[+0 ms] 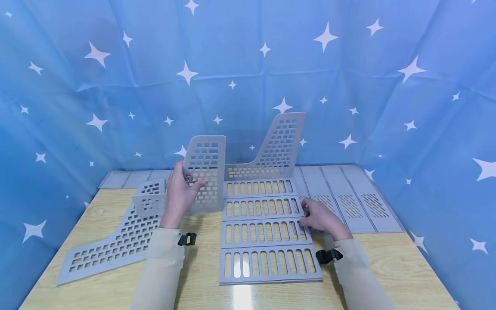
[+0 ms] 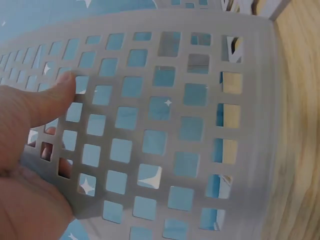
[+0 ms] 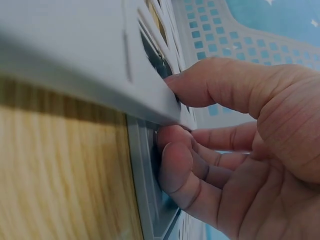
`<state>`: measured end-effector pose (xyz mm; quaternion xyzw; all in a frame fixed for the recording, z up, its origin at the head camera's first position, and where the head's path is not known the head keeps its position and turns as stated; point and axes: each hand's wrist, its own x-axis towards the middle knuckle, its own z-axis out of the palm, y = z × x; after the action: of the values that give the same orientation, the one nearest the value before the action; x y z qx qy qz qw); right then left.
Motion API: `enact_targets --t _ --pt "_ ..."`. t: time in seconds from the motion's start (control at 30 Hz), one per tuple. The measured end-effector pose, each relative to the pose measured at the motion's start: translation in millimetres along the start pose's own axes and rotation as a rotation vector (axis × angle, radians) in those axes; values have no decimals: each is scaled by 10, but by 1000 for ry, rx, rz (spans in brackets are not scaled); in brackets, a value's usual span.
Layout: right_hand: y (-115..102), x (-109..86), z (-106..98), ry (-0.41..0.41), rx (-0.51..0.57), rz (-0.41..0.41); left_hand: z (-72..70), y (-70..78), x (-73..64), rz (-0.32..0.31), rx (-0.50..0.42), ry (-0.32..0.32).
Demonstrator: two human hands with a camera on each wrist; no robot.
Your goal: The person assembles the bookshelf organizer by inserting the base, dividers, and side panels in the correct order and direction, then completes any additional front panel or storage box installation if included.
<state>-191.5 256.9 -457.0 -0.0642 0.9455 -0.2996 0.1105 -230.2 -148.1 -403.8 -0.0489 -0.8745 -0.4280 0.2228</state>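
Observation:
My left hand (image 1: pixel 180 193) grips a grey upright side panel (image 1: pixel 221 172) with rectangular holes, thumb on the near face and fingers behind it. In the left wrist view, fingertips show through the holes. My right hand (image 1: pixel 323 217) pinches the right edge of a grey slotted panel (image 1: pixel 267 220) made of several hinged sections. Its thumb lies on top and its curled fingers reach under the edge, as the right wrist view shows. At the slotted panel's far end a second perforated side panel (image 1: pixel 298 142) stands upright, tall at the right and low at the left.
An L-shaped perforated panel (image 1: pixel 102 246) with a raised flap (image 1: pixel 149 205) lies on the wooden table (image 1: pixel 201 297) at left. Flat grey jointed panels (image 1: pixel 329 174) with small slots lie along the back and right. A blue star-patterned curtain (image 1: pixel 232 38) surrounds the table.

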Motion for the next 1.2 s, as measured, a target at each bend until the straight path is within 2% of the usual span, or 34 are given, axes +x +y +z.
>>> enact_targets --t 0.33,0.5,0.6,0.77,1.03,1.2 --pt "-22 -14 -54 -21 29 -32 71 -68 9 16 -49 66" --pt "-37 -7 -67 -23 7 -41 109 -84 22 51 -79 119" --pt "-28 -9 -75 -30 -2 -47 128 -93 21 72 -81 130" --pt "9 -12 -96 -40 -5 -59 155 -103 24 92 -83 120" --pt "32 -15 -97 -50 3 -57 185 -109 27 63 -111 85" --pt "20 -16 -94 -43 -10 -55 178 -165 48 88 -120 48"
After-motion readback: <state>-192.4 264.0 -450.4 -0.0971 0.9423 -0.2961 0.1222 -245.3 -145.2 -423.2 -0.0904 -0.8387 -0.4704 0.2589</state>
